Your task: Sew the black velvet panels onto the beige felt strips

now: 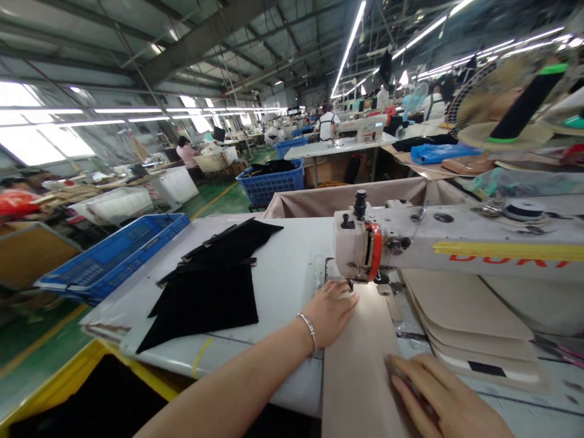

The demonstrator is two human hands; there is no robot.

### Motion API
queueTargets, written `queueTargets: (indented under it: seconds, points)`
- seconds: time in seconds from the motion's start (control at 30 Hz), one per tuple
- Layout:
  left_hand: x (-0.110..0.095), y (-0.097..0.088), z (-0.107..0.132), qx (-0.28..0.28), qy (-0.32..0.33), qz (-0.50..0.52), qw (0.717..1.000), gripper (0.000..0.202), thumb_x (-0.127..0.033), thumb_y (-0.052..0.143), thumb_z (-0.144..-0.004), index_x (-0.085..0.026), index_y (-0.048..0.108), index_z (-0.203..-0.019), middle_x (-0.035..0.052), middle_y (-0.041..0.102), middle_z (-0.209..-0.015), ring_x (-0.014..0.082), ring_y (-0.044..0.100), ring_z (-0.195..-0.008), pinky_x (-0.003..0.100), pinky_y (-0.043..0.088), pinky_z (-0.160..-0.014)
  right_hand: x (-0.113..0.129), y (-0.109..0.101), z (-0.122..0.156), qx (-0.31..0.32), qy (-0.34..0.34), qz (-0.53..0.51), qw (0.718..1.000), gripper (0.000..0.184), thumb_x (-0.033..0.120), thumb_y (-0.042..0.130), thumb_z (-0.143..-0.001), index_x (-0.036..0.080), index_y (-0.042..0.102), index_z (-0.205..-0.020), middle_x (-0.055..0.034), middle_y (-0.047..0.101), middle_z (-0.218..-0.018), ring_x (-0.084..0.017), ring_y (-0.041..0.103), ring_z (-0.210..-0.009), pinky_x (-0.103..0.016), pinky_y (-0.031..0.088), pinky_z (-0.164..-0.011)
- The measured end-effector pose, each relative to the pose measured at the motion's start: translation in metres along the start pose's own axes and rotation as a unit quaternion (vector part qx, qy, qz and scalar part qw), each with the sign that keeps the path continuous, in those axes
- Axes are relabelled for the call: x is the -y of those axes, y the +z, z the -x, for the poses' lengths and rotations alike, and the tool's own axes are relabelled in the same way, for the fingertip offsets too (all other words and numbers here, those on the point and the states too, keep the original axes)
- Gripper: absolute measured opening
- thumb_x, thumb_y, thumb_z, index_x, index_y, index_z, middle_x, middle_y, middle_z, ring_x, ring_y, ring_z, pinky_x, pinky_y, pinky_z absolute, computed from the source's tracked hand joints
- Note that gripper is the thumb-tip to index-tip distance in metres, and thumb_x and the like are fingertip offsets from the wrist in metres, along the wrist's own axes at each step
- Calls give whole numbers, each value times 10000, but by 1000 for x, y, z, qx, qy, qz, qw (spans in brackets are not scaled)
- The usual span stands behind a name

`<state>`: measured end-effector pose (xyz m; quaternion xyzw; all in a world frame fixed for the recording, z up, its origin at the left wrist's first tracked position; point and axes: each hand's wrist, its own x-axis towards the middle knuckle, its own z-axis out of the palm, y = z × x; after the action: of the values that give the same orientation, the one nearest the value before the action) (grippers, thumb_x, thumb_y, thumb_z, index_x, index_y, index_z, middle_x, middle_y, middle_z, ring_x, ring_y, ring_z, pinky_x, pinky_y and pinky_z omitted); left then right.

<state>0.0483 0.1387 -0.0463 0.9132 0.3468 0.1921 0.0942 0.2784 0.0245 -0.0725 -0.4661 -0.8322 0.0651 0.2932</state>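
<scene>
- White table fills most of the near view.
- Sewing machine sits on the right, its head pointing left.
- Blue crate is off the table's far left edge.
- Pile of black fabric pieces lies on the left of the table.
- Long tan strip runs from under the needle to the near edge.
- Stack of tan pieces lies right of the strip, under the machine arm.
- Left hand is spread flat on the strip's far end, just by the needle, holding nothing.
- Right hand is also flat, fingers pressing the strip's near right edge.
</scene>
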Motion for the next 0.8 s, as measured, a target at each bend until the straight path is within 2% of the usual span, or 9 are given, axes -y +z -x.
queueTargets:
  seconds: [0.07,0.17,0.3,0.43,0.5,0.6,0.7,0.73,0.8]
  points:
    - [14,-18,3,38,-18,3,999,343,-303,495,-939,-238,583,-1264,63,572,-1297,201,490,-1243,345,387,-1092,-3,9,-30,-10,-43,74,996,288,350,488,-903,279,650,-1130,-62,654,-1113,-231,626,-991,-362,522,-876]
    - [60,-69,21,51,-162,-75,983,310,-257,491,-942,-278,610,-1228,-3,634,-1232,151,564,-1161,262,418,-1044,-7,27,-59,-12,-57,133,989,382,414,504,-901,248,587,-1234,-76,596,-1235,-269,569,-1097,-457,476,-937]
    - [131,-138,65,-5,-347,-198,917,278,-171,501,-915,-105,627,-1154,171,615,-1206,283,557,-1162,459,402,-1033,-19,41,-63,-31,-89,156,983,457,444,508,-892,254,530,-1307,-56,556,-1307,-263,535,-1156,-442,466,-944]
    - [166,-160,86,23,-413,-245,877,251,-297,588,-907,-119,624,-1081,106,648,-1092,229,619,-1021,447,478,-928,-23,41,-59,-44,-99,162,981,453,435,520,-877,261,541,-1294,-45,567,-1296,-257,549,-1137,-428,473,-925]
    - [168,-167,82,24,-423,-261,867,249,-326,544,-933,-132,628,-1064,85,660,-1047,206,630,-971,418,488,-903,-22,40,-60,-40,-93,160,982,449,430,512,-883,263,535,-1299,-43,565,-1298,-253,546,-1142,-425,470,-929]
    - [154,-185,69,-13,-421,-294,858,283,-249,419,-961,-128,623,-1115,136,662,-1061,248,621,-1002,400,460,-915,-19,38,-61,-27,-78,155,984,446,429,492,-900,258,523,-1311,-47,559,-1304,-249,531,-1159,-426,456,-948]
    - [116,-195,61,-57,-388,-325,861,359,-212,332,-959,-118,569,-1212,160,621,-1167,289,564,-1116,420,393,-984,-16,37,-61,-15,-65,149,987,449,421,480,-911,251,507,-1325,-49,548,-1313,-247,513,-1174,-436,429,-979]
    - [99,-192,61,-62,-370,-325,868,350,-219,347,-953,-132,576,-1203,141,626,-1163,280,565,-1111,405,388,-990,-15,36,-61,-11,-61,148,987,454,419,482,-911,250,501,-1331,-48,541,-1321,-251,503,-1183,-448,411,-998]
    - [60,-173,64,-26,-308,-274,911,283,-253,425,-932,-189,636,-1109,67,675,-1056,224,618,-992,321,435,-923,-12,35,-62,-10,-52,150,987,463,411,488,-907,248,491,-1341,-46,528,-1337,-260,482,-1204,-478,367,-1037]
